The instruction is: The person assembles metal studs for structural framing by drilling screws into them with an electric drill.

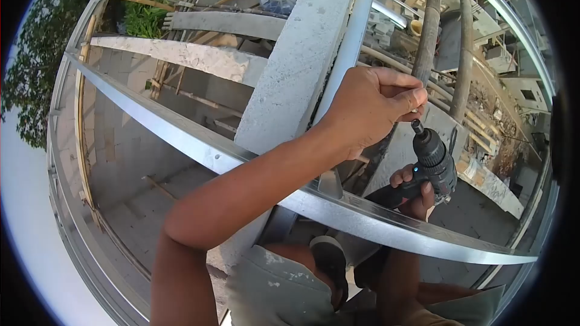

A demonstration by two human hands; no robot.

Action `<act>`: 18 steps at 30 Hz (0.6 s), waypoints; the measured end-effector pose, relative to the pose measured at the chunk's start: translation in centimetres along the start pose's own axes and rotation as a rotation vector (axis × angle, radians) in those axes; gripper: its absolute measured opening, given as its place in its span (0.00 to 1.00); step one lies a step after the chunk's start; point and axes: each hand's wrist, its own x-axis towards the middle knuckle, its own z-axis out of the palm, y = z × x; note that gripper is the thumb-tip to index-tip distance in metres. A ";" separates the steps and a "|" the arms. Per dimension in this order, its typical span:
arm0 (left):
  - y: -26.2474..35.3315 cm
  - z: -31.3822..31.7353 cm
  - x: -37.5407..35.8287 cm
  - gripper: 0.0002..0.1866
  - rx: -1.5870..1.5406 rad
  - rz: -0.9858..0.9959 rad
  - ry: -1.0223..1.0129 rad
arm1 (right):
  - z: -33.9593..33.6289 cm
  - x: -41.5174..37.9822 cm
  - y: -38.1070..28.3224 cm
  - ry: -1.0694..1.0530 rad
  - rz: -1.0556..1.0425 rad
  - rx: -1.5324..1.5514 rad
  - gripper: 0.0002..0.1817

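Observation:
My left hand (377, 99) reaches across the metal beam, with thumb and fingertips pinched together. A tiny shiny metal piece (414, 110) shows at the fingertips, too small to name surely. Just below it is the socket bit (417, 125) of a black cordless drill (434, 160), pointing up toward the pinched fingers. My right hand (417, 196) is wrapped round the drill's grip, partly hidden behind the drill and the beam. A small blue-white light glows on the drill. The long silver metal beam (199, 142) runs under my left forearm.
A thick concrete beam (302, 48) rises away from me, with a metal tube (353, 36) along its side. Round poles (428, 24) stand to the right. Far below are a floor (145, 187), planks and rubble. My legs and a dark shoe (329, 259) show beneath the metal beam.

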 end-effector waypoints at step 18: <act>-0.4 -0.9 -0.9 0.14 0.231 0.230 0.092 | 0.7 0.6 0.8 0.027 0.007 0.032 0.25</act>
